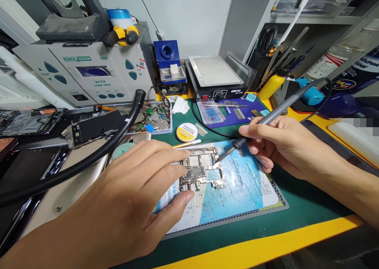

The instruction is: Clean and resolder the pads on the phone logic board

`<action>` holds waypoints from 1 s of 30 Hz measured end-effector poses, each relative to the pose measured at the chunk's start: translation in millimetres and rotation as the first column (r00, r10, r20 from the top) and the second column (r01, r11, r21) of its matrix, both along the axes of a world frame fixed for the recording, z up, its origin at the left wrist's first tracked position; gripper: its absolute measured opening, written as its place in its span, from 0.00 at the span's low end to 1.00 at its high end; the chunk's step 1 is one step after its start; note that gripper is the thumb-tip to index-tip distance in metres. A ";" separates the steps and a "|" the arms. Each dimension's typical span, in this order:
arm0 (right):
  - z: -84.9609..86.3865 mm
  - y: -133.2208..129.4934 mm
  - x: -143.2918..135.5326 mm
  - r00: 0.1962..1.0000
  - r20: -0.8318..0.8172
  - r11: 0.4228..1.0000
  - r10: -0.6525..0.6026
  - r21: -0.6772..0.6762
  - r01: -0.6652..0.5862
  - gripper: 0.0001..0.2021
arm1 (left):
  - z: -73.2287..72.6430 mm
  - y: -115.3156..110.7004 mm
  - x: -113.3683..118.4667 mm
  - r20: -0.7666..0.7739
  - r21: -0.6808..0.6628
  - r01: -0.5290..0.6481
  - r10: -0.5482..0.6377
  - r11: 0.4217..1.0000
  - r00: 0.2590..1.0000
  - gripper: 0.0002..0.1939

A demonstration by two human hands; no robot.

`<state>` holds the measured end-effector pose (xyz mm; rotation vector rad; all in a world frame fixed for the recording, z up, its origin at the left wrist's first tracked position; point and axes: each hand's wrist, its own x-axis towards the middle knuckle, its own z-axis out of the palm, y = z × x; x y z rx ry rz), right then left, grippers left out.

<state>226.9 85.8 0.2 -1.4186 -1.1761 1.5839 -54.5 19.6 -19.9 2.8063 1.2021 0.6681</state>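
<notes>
A phone circuit board [197,172] lies flat on a blue and white mat [231,205]. My left hand [139,190] rests at the board's left edge, its fingertips pressing on that side. Between the thumb and fingers of my right hand [275,142] is a soldering iron [275,107], slanting down to the left. The iron's tip meets or hovers just over the upper right part of the board; contact cannot be told. Behind the board are a gold and white pen-like tool [188,143] and a round tin [186,132].
A rework station [89,71] stands at the back left, its black hose [97,164] curving across the left side. Phones and a tray of boards [160,117] lie left. A soldering station [173,77] and heating plate [217,73] stand behind; bottles and tools fill the right.
</notes>
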 end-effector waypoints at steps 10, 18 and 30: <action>2.2 -1.6 -1.0 1.000 -0.004 1.000 0.002 0.005 -0.002 0.15 | -0.1 -0.5 -0.5 -0.002 0.000 -0.001 0.001 1.000 1.000 0.10; -1.6 1.8 -1.2 1.000 -0.006 0.999 0.001 0.034 -0.001 0.12 | -0.1 -0.6 0.1 0.006 0.001 -0.004 0.004 1.000 1.000 0.10; 0.9 -1.1 0.4 1.000 -0.015 0.999 0.011 0.054 -0.010 0.13 | 0.2 -0.5 -1.0 0.001 -0.029 -0.006 0.006 1.000 1.000 0.10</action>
